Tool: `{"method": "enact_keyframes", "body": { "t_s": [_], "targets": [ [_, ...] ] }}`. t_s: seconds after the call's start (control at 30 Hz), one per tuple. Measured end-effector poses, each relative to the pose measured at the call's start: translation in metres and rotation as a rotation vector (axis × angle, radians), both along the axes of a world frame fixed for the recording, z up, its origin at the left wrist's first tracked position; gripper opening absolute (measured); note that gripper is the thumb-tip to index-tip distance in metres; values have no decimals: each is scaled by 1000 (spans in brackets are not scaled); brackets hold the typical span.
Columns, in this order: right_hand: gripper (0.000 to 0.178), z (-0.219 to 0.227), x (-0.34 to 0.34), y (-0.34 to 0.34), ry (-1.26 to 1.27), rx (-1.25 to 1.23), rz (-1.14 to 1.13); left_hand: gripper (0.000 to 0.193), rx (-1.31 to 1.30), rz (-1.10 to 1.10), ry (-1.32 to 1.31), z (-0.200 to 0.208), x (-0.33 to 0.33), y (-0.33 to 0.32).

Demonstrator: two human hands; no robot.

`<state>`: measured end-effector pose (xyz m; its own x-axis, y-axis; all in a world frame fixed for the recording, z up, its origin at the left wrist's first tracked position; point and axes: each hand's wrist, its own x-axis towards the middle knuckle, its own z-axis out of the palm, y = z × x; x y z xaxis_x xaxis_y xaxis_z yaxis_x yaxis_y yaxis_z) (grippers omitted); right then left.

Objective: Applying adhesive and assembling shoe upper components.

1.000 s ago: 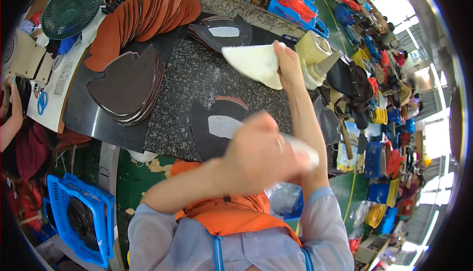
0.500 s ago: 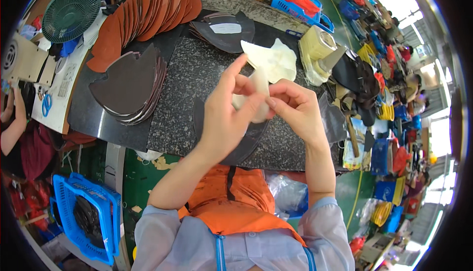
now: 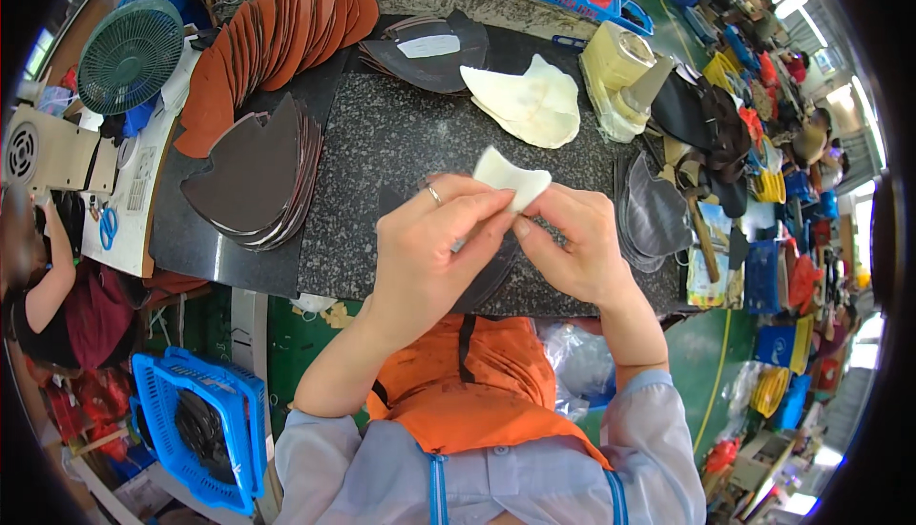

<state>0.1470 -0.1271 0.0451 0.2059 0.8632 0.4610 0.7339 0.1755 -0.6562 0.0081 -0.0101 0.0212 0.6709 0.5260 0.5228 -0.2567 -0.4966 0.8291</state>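
Observation:
Between my two hands is a small white sheet piece, pinched along its near edge with its curved top standing up (image 3: pixel 512 178). My left hand (image 3: pixel 441 234) grips its left side between thumb and fingers and wears a ring. My right hand (image 3: pixel 575 239) pinches the other side, close to the left fingertips. Just beyond lie larger cream-white cut pieces (image 3: pixel 534 103), stacked on the speckled stone tabletop (image 3: pixel 363 158). Beneath my hands a dark cut piece (image 3: pixel 493 280) rests on the stone, partly covered by them.
Dark brown pieces (image 3: pixel 243 182) and a fanned row of rust-brown ones (image 3: pixel 258 43) lie left. Dark pieces (image 3: pixel 434 53) lie at the back. Right are a yellowish glue container (image 3: pixel 618 62), black pieces (image 3: pixel 658 210) and a hammer (image 3: pixel 703 234). Another person's arm (image 3: pixel 52 267) shows far left.
Both hands have come slightly nearer to me. The white piece, blurred and upright before, now spreads wider at its top. The view has shifted a little.

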Motion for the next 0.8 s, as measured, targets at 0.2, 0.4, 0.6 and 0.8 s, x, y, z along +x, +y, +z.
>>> {"method": "enact_keyframes", "body": {
  "t_s": [0.2,0.4,0.6,0.8],
  "targets": [
    [14,-30,12,32,-199,101,-266,13,-49,194,55,-10,-20,14],
    [28,-100,121,63,-436,-423,-687,15,-642,259,-223,-33,-56,47],
    [30,-11,20,40,81,-315,-334,16,-391,369,-90,-43,-48,42],
    [11,-7,-4,29,310,-146,39,26,48,131,-16,-28,-18,8]
  ]
}}
